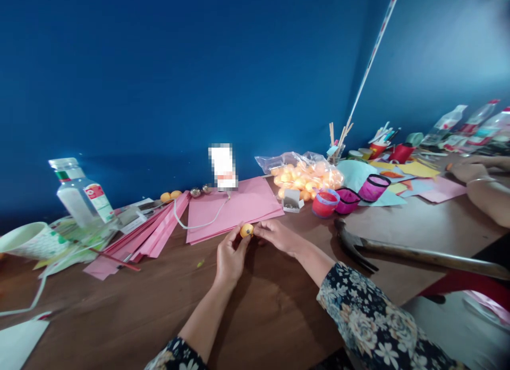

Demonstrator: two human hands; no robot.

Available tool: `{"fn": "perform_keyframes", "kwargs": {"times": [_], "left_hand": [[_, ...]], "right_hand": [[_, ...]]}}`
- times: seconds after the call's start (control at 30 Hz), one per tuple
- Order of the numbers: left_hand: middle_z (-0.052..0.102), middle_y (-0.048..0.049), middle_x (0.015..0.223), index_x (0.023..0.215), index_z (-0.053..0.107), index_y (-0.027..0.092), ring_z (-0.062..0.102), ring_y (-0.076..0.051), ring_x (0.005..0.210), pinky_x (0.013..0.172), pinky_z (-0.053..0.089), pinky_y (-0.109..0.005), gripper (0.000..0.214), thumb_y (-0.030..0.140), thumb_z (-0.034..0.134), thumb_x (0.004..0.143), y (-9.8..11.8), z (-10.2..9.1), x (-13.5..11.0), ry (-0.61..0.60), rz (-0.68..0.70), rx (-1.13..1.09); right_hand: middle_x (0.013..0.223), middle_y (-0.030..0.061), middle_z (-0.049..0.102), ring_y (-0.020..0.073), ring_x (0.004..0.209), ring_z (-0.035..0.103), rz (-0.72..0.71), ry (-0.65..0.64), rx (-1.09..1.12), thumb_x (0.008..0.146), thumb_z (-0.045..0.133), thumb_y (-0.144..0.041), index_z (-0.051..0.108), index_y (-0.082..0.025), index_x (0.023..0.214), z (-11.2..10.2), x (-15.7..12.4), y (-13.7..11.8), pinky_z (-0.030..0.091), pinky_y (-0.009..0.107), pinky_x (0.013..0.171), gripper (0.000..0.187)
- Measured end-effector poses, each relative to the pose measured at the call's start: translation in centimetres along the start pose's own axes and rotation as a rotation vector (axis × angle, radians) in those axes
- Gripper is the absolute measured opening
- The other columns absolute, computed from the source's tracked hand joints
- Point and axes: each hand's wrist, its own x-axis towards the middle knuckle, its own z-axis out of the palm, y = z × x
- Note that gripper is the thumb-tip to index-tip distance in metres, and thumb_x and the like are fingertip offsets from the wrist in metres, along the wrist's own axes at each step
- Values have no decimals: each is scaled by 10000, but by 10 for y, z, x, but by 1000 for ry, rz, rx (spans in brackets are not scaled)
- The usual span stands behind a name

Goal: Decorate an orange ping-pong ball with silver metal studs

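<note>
Ball point(246, 230) sits just this side of the pink paper stack point(239, 204), between left hand point(231, 256), which has it pinched, and right hand point(279, 235), fingertips crowding it, can't tell if gripping.

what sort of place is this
Probably a craft workspace: the brown table holds a stack of flat pink paper sheets, a clear plastic bag of small round orange balls and a dark claw hammer with a wooden handle.

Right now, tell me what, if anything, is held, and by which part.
The left hand holds a small orange ball by its left and near sides; the right hand is at its right side, but whether it grips too cannot be told.
</note>
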Motion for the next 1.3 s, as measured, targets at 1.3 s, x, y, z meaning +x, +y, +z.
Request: {"fn": "perform_keyframes", "kwargs": {"times": [1.3], "left_hand": [[630,-81,1042,1108,547,166,565,-211,979,876,409,-349,434,312,586,702,-3,0,-1,-44,30,17]], "right_hand": [[732,2,586,111,689,550,26,7,-3,660,607,-484,587,-131,766,2,2,-1,445,240,633,369]]}}
